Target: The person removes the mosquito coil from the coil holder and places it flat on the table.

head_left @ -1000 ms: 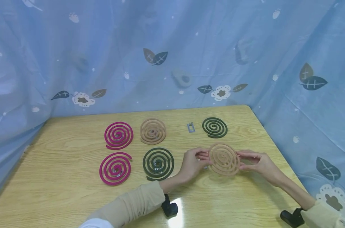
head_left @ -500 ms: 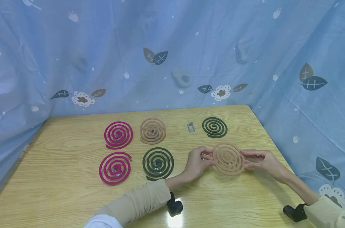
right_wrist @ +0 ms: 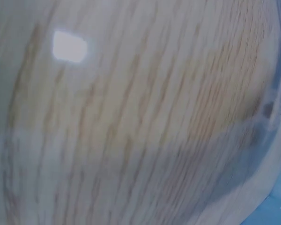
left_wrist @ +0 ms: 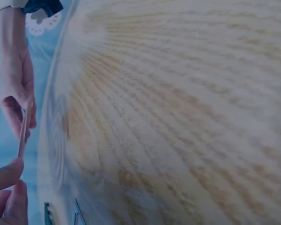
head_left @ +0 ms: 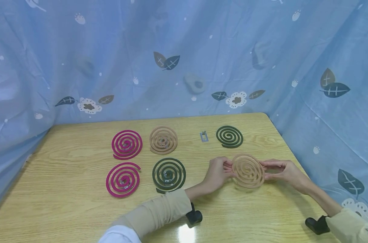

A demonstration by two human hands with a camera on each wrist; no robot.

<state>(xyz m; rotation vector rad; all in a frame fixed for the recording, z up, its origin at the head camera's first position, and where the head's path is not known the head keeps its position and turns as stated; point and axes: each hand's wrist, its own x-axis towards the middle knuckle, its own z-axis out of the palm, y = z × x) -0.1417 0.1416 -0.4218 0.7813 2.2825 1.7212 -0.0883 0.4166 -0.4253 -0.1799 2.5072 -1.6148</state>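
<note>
A tan mosquito coil (head_left: 247, 171) is held tilted just above the table on the right side. My left hand (head_left: 216, 172) pinches its left edge, while my right hand (head_left: 288, 175) pinches the opposite edge. The left wrist view catches this coil edge-on, between the fingers of the left hand (left_wrist: 9, 190) below and the right hand (left_wrist: 18, 79) above. Behind it lies a dark green coil (head_left: 229, 136), and left of that stands a small metal coil stand (head_left: 204, 136). Neither hand shows in the right wrist view.
Two magenta coils (head_left: 123, 180), a tan coil (head_left: 163, 140) and another dark green coil (head_left: 169, 174) lie left of the hands, with metal glinting at their centres. A blue patterned curtain (head_left: 184, 60) borders the wooden table (head_left: 65, 209) at the back and right.
Both hands have shifted a little to the right, carrying the tan mosquito coil between them. The other coils and the metal stand have stayed put.
</note>
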